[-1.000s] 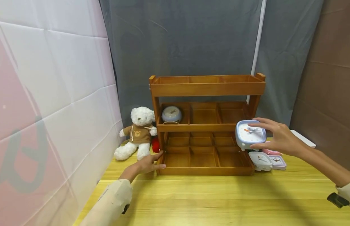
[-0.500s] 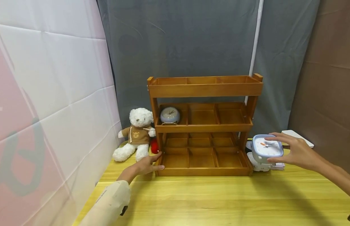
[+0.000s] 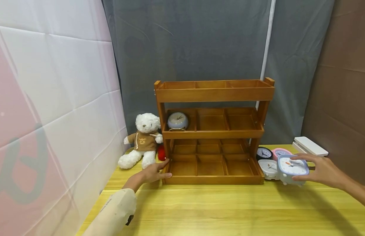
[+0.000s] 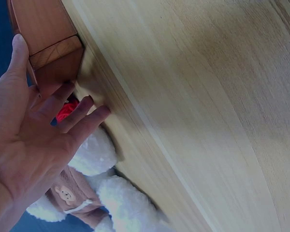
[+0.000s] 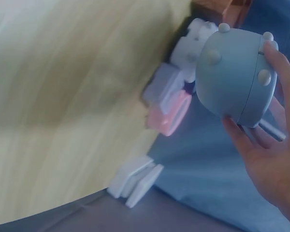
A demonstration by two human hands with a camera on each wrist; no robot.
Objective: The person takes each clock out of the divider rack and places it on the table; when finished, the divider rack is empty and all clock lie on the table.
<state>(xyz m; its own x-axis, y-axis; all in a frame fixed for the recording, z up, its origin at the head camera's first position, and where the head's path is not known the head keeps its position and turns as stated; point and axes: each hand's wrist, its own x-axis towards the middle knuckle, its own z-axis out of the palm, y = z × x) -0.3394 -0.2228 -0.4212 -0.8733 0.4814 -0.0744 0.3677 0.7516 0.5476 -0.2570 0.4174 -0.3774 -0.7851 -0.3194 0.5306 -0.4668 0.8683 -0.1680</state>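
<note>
My right hand [image 3: 325, 170] grips a light-blue square alarm clock [image 3: 293, 165] by its sides, thumb at the near side and fingers at the far side. Its white face tilts up toward the head camera. In the right wrist view the clock's rounded blue back [image 5: 227, 77] shows, with small knobs on it. The clock hangs over the table, right of the wooden shelf rack [image 3: 213, 180]. At the rack's front left corner, my left hand [image 3: 151, 172] rests with thumb on the front and straight, spread fingers along the side.
Beside the rack's right end stand a white clock [image 3: 268, 167], a black clock [image 3: 263, 153] and a pink clock [image 3: 281, 151]. White boxes [image 3: 310, 146] lie behind them. A round clock [image 3: 178, 120] sits in the middle tier. Left of the rack sits a teddy bear [image 3: 144, 141] near a red object [image 3: 161, 153].
My right hand has carried the blue clock from in front of the rack's right end out to the right and down toward the table. The left hand has stayed on the rack corner.
</note>
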